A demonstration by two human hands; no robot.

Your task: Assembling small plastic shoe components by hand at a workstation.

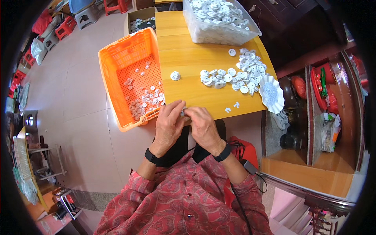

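Note:
At the front edge of the yellow table, my left hand (pixel 170 123) and my right hand (pixel 201 127) meet, fingers bent and pinched together. Between the fingertips shows a sliver of a small pale plastic part (pixel 183 111), most of it hidden by the fingers. Past my right hand lie two tiny white pieces (pixel 232 107). A heap of round white plastic parts (pixel 248 70) spreads over the table's right side, with a row of them reaching left. One similar part (pixel 175 76) sits apart at the left. A white scalloped dish (pixel 279 102) of tiny clear pieces stands at the right edge.
An orange plastic crate (pixel 107 74) stands against the table's left side, with white parts scattered on its bottom. A translucent tub (pixel 209 37) heaped with white parts sits at the table's far end. Shelves (pixel 309 117) with bags stand right; red stools (pixel 65 28) stand far left.

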